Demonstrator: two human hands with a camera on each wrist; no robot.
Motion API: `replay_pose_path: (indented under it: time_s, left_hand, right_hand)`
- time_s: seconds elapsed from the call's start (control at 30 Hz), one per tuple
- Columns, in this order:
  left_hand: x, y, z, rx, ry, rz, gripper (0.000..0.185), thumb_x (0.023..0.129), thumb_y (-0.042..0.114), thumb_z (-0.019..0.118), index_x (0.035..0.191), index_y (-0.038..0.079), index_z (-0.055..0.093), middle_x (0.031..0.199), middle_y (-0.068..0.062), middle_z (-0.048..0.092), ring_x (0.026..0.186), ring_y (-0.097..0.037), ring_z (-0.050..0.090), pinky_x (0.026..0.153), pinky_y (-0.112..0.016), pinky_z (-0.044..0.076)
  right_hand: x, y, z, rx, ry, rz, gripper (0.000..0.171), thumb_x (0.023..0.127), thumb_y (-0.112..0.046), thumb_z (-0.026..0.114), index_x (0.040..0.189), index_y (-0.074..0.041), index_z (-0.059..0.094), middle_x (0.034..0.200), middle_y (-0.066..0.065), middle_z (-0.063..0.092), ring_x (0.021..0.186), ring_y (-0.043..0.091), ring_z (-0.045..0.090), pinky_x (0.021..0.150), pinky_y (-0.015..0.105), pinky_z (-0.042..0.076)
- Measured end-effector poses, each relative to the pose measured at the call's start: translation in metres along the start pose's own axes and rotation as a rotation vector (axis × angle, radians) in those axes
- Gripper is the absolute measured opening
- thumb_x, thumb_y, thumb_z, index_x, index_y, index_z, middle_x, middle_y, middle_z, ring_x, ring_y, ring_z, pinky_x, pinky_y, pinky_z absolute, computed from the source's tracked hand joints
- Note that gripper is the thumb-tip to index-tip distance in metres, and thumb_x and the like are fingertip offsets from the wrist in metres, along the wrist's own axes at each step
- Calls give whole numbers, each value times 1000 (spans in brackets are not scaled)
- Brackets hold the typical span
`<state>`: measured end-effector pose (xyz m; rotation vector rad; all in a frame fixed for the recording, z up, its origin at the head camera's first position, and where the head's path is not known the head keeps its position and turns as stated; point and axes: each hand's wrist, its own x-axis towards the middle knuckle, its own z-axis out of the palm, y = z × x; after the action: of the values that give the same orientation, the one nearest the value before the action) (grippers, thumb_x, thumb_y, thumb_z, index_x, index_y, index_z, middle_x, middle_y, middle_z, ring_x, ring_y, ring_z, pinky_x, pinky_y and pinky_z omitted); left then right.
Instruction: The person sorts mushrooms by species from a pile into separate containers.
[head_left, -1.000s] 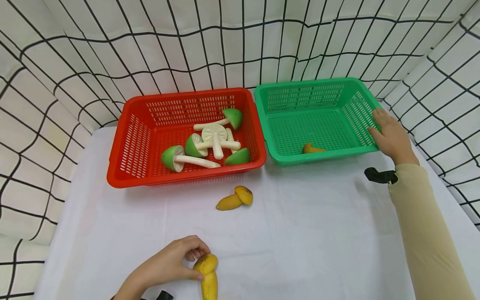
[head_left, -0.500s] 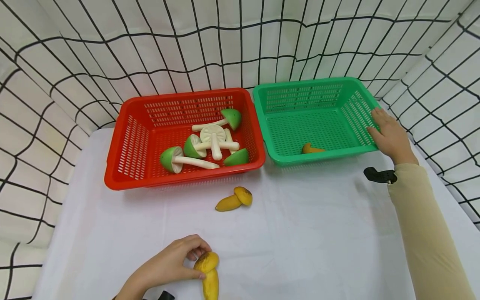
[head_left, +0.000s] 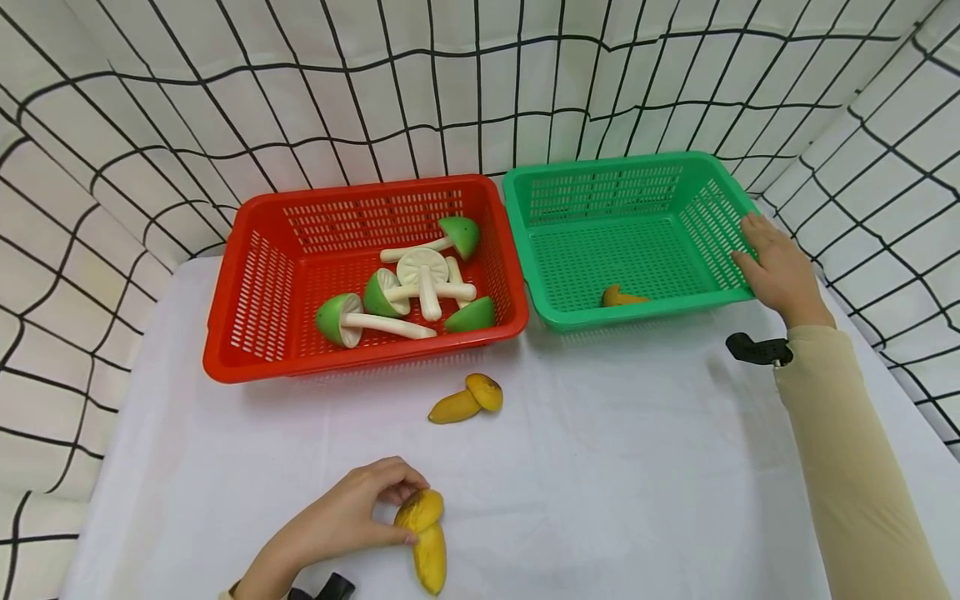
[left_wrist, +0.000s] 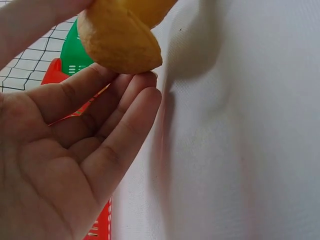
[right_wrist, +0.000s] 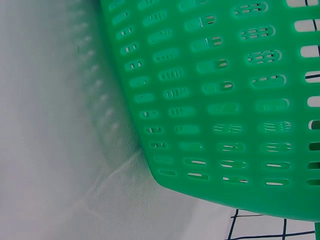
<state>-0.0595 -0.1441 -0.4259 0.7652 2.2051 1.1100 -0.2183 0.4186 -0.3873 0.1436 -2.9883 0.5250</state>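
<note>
My left hand [head_left: 399, 510] pinches the cap of a yellow toy mushroom [head_left: 430, 550] at the near edge of the white table. The left wrist view shows that cap [left_wrist: 120, 35] against my thumb and fingers [left_wrist: 115, 135], just above the cloth. My right hand [head_left: 776, 267] holds the right rim of the green basket [head_left: 570, 317], thumb inside the wall. Only the basket's wall [right_wrist: 215, 100] appears in the right wrist view, not the hand. One yellow mushroom [head_left: 621, 296] lies in the green basket. Another yellow mushroom [head_left: 467, 397] lies on the table in front of the baskets.
A red basket [head_left: 225, 358] left of the green one holds several green-capped white mushrooms [head_left: 405, 287]. A white cloth [head_left: 615, 467] covers the table. Grid-patterned fabric walls [head_left: 480, 83] enclose the back and both sides.
My left hand has shifted slightly right and away from me with the yellow mushroom, which now shows more of its stem. The right hand stays on the green basket.
</note>
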Motion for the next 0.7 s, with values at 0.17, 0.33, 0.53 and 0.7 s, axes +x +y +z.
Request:
replay_pose_path:
  time_s: [0.17, 0.33, 0.53, 0.7]
  left_hand:
    - [5, -2, 0, 14, 23, 23, 42, 75, 38, 78, 107, 15, 62, 102, 10, 58, 86, -2, 54, 78, -24, 49]
    - [12, -3, 1, 19, 40, 64, 40, 76, 34, 78, 107, 13, 63, 103, 8, 59, 87, -3, 55, 78, -24, 50]
    - [20, -3, 3, 6, 30, 60, 40, 76, 34, 78, 108, 13, 63, 104, 7, 59, 88, -3, 55, 79, -24, 50]
    - [25, -3, 4, 5, 26, 59, 41, 77, 34, 78, 108, 12, 63, 105, 6, 59, 88, -4, 55, 79, -24, 49]
  right_hand:
    - [0, 0, 0, -4, 0, 1, 59, 99, -26, 30, 146, 6, 19, 153, 23, 17, 143, 33, 9, 114, 47, 8]
    - [-1, -1, 0, -3, -10, 29, 59, 100, -27, 30, 147, 5, 17, 154, 21, 14, 143, 34, 8, 113, 49, 7]
    - [-1, 0, 2, -5, -8, 33, 58, 100, -27, 30, 148, 4, 16, 154, 21, 14, 143, 33, 7, 114, 48, 6]
    - [-1, 0, 2, -6, -1, 29, 58, 100, -27, 30, 148, 4, 16, 154, 21, 14, 143, 33, 7, 114, 48, 6]
